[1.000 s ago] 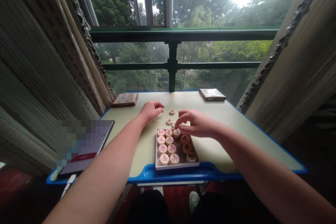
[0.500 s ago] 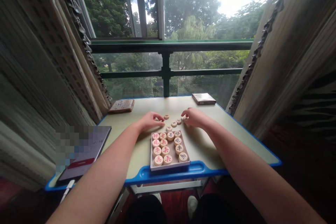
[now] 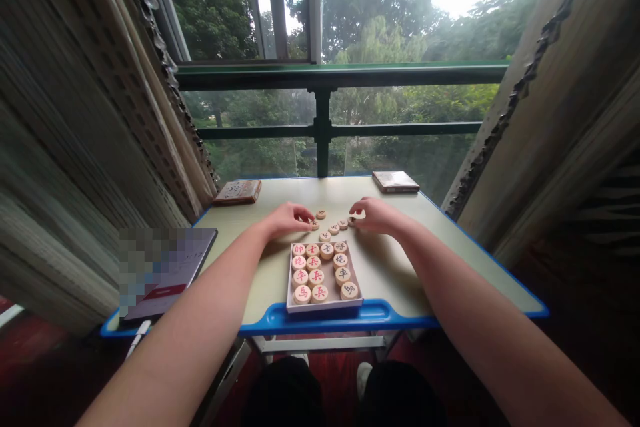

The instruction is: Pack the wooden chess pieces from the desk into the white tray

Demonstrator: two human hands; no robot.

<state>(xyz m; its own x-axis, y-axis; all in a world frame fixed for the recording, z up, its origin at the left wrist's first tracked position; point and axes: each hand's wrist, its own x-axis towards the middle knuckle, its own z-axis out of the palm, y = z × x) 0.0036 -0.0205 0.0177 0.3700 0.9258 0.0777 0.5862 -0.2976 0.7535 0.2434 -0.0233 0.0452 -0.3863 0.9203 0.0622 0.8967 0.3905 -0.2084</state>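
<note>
On the table, my left hand (image 3: 290,218) is beside a xiangqi piece (image 3: 315,225), its fingertips at the piece's left edge and its thumb and fingers apart. Opposite it, my right hand (image 3: 375,215) has curved fingers with a gap above the thumb; a dark-marked xiangqi piece (image 3: 351,221) lies at its fingertips. Whether either hand touches its piece is hard to tell. Between the hands lie several loose pieces, among them one at the back (image 3: 321,214) and one nearest the box (image 3: 325,237). The shallow open box (image 3: 332,280) holds red-marked pieces at left and black-marked ones at right.
A flat brown box (image 3: 237,192) sits at the table's back left, another flat box (image 3: 396,181) at the back right. A tablet (image 3: 170,280) with a white cable (image 3: 137,337) lies at the left edge. Curtains (image 3: 165,167) and a green railing (image 3: 280,77) border the table.
The view has shifted slightly, so the table appears higher. The left fingers have parted somewhat, and the piece beside them shows more. The dark-marked piece at my right fingertips is more visible.
</note>
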